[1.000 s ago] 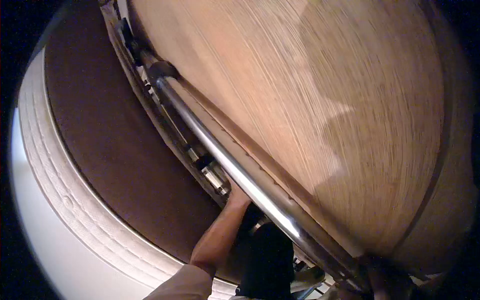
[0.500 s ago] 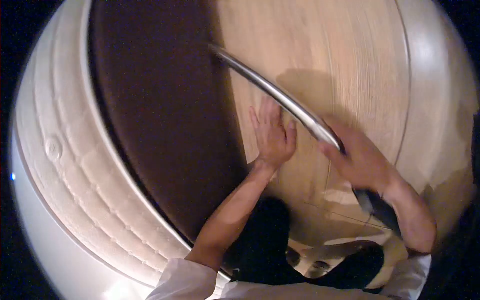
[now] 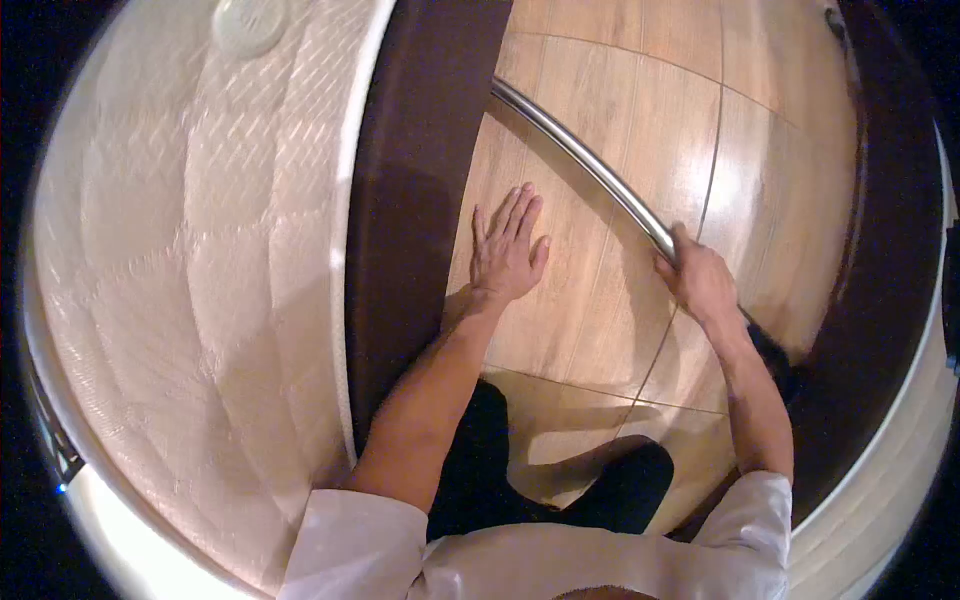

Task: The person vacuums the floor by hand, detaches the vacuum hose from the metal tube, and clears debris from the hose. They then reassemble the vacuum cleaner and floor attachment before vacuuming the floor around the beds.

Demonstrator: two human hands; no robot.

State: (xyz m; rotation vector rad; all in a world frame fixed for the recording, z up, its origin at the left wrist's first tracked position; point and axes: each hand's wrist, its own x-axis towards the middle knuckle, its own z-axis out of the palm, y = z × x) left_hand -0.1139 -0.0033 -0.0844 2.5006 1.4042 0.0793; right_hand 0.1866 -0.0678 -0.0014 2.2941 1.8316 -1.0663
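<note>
My left hand (image 3: 508, 250) lies on the tiled floor with its fingers spread, holding nothing, close to the dark brown bed base. In my right hand (image 3: 700, 278) is a metal tube (image 3: 590, 160), gripped near its lower end. The tube slants up and to the left, and its far end is hidden at the edge of the dark bed base (image 3: 415, 170). A dark part (image 3: 768, 352) shows behind my right wrist.
A quilted cream mattress (image 3: 250, 290) with a round button rests on the base at the left. Another dark base (image 3: 895, 270) with a pale mattress edge stands at the right. My knees are on the wood-look tiles (image 3: 640, 100).
The view has shifted, showing more mattress and the right-hand base. The tube's far end now disappears at the base edge. My left hand is still flat, my right still around the tube.
</note>
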